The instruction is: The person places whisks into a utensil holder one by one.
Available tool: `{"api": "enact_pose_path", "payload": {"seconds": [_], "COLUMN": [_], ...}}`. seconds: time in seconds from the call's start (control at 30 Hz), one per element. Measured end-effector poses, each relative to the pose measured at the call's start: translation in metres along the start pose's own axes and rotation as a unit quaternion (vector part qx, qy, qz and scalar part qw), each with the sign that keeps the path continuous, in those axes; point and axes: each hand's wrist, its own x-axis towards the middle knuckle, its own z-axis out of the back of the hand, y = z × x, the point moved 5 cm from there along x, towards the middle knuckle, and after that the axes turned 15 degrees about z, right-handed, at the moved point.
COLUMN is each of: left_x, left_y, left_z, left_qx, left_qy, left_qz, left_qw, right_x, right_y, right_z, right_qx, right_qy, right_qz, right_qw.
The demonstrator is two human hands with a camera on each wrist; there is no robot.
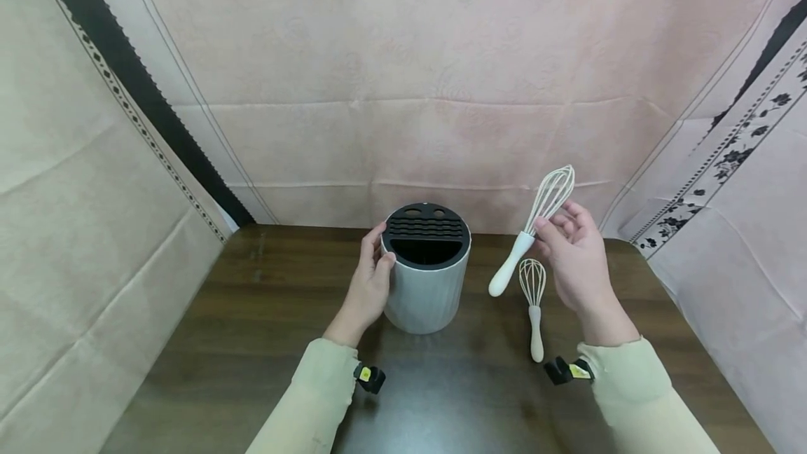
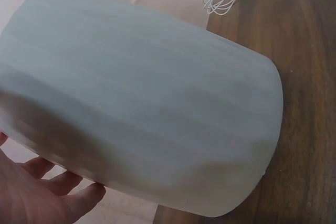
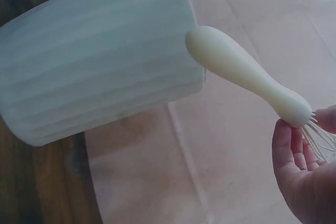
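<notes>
Small whisk lying nearest on table, wires pointing away; right hand dipping low could be knocking it
Holder standing upright on table, left hand grasping it near rim; uneven push could be tipping it
Right hand pinching big whisk by wires near neck, handle slanting down, apart from holder; loose pinch on thin wires could be letting handle swing
Cloth hanging behind
</notes>
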Motion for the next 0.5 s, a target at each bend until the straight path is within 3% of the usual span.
{"api": "enact_pose_path", "payload": {"seconds": [0.23, 0.5], "left_x": [0.001, 0.001], "left_y": [-0.002, -0.001], "left_z": [0.001, 0.0], "left_qx": [0.004, 0.005], "left_qy": [0.011, 0.009], "left_qz": [0.014, 0.01], "left_qw": [0.9998, 0.9999], "right_x": [0.006, 0.006], "right_y": [0.013, 0.018], "right_z": [-0.008, -0.02], "right_qx": [0.057, 0.089], "right_qy": [-0.032, -0.084], "right_qz": [0.042, 0.05], "right_qw": [0.997, 0.991]}}
